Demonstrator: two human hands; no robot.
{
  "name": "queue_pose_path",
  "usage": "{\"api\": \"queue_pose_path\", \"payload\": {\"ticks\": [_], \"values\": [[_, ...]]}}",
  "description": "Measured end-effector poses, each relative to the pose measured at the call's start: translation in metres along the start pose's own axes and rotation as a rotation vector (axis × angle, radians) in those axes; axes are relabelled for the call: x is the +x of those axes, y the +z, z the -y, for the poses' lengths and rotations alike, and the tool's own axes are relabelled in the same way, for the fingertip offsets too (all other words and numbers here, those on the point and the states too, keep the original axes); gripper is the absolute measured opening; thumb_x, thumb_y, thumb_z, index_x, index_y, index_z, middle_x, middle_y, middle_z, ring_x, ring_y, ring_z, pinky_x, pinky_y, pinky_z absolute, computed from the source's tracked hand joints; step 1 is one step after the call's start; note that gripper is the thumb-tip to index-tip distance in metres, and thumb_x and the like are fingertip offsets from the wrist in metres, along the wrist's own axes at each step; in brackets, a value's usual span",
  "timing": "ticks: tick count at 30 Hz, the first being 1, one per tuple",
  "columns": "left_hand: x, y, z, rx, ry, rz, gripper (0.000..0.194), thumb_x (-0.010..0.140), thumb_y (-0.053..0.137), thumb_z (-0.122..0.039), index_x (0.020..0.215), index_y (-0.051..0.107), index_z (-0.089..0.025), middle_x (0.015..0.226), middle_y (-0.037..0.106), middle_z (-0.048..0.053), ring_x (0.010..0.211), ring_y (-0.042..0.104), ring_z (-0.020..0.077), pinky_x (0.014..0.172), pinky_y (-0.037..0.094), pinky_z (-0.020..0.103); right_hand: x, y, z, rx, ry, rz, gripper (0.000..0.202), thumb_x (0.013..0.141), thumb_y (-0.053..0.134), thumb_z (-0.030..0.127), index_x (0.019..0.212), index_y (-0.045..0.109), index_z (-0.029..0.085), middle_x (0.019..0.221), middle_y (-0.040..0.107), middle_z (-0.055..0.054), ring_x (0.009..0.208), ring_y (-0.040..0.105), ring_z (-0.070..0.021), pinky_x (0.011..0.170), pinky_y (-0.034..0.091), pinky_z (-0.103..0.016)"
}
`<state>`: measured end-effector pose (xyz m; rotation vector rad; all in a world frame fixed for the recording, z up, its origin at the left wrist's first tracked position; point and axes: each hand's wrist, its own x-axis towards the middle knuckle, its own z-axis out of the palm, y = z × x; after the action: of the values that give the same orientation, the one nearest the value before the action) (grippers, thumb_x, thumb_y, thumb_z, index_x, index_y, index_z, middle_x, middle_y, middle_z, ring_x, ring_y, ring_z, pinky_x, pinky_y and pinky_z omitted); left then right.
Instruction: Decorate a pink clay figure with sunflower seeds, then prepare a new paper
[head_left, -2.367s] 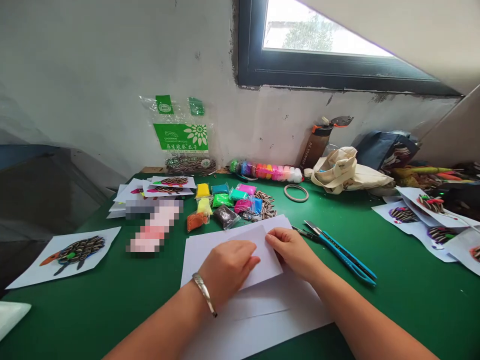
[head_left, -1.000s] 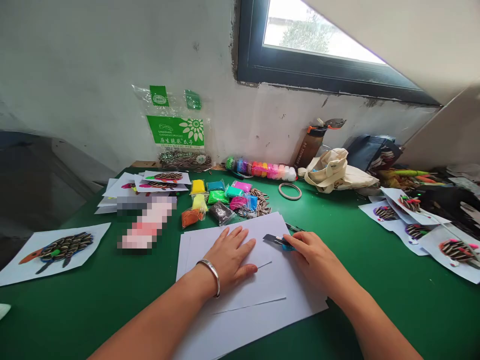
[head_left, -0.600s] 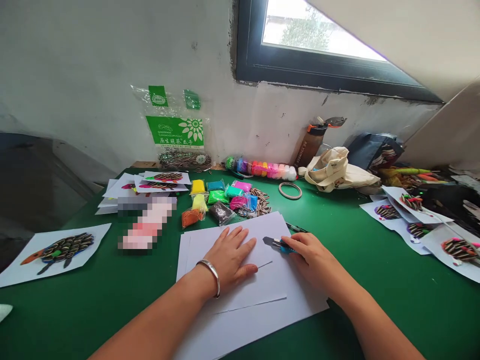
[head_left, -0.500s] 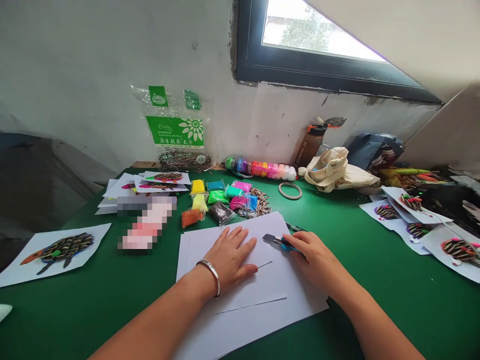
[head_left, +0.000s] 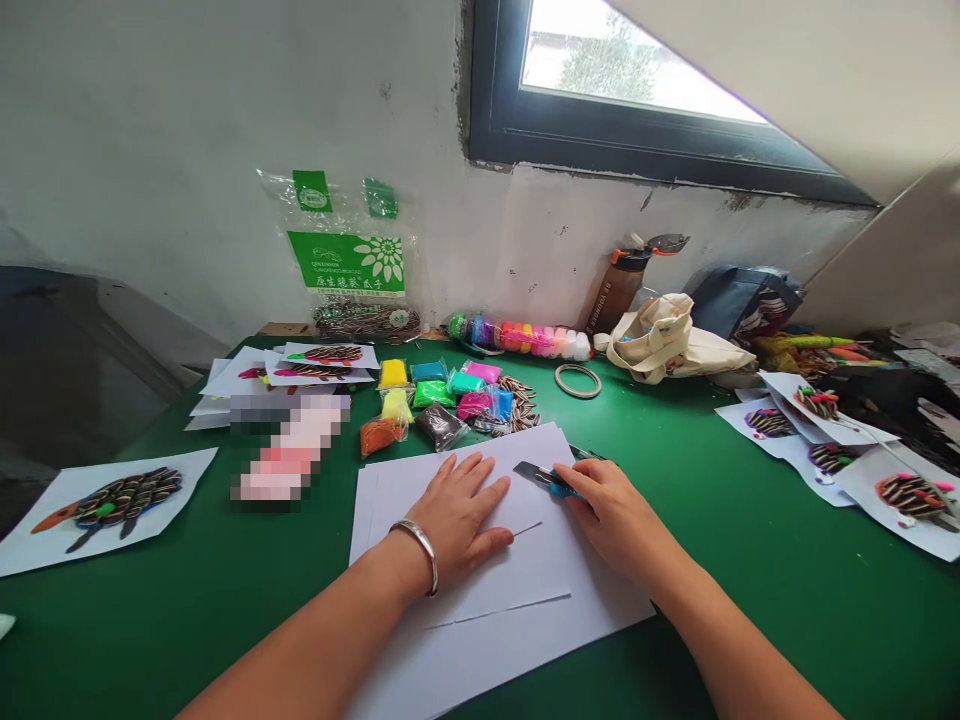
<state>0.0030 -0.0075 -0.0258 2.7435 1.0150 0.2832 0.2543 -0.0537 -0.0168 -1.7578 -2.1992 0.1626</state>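
Note:
White sheets of paper (head_left: 517, 660) lie stacked on the green table in front of me. My left hand (head_left: 465, 510) rests flat on the upper sheet with its fingers spread, and a silver bangle circles that wrist. Two slits show in the paper, one by my left thumb and a longer one below it. My right hand (head_left: 607, 510) is closed around a blue utility knife (head_left: 551, 480). Its dark blade points left, over the paper near my left fingertips. Whether the blade touches the sheet I cannot tell.
Packets of coloured clay (head_left: 431, 393) and loose sunflower seeds (head_left: 517, 405) lie beyond the paper. A tape roll (head_left: 578, 381), a cloth bag (head_left: 660, 345) and a brown bottle (head_left: 621, 290) stand further back. Seed pictures (head_left: 120, 505) lie left, more seed pictures (head_left: 832, 455) right.
My right hand has shifted slightly left with the utility knife, bringing the blade nearer my left fingers. My left hand stays in place on the paper.

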Motion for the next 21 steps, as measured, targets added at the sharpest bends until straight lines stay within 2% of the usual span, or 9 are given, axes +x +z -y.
{"api": "queue_pose_path", "payload": {"ticks": [12, 21], "values": [[0.001, 0.000, -0.001, -0.020, -0.001, -0.027, 0.056, 0.086, 0.055, -0.050, 0.134, 0.047, -0.022, 0.142, 0.045, 0.016, 0.134, 0.033, 0.0341, 0.109, 0.023, 0.058, 0.028, 0.003, 0.010, -0.090, 0.015, -0.087, 0.040, 0.085, 0.047, 0.009, 0.121, 0.059, 0.021, 0.108, 0.061, -0.011, 0.099, 0.053, -0.0254, 0.084, 0.046, -0.037], [0.001, -0.005, -0.005, -0.019, -0.008, -0.007, 0.056, 0.086, 0.055, -0.050, 0.133, 0.048, -0.019, 0.141, 0.045, 0.017, 0.134, 0.033, 0.0344, 0.109, 0.023, 0.058, 0.030, 0.007, 0.011, -0.100, 0.002, -0.088, 0.040, 0.085, 0.047, 0.010, 0.121, 0.059, 0.024, 0.106, 0.061, -0.009, 0.097, 0.052, -0.0245, 0.084, 0.046, -0.036]]}}
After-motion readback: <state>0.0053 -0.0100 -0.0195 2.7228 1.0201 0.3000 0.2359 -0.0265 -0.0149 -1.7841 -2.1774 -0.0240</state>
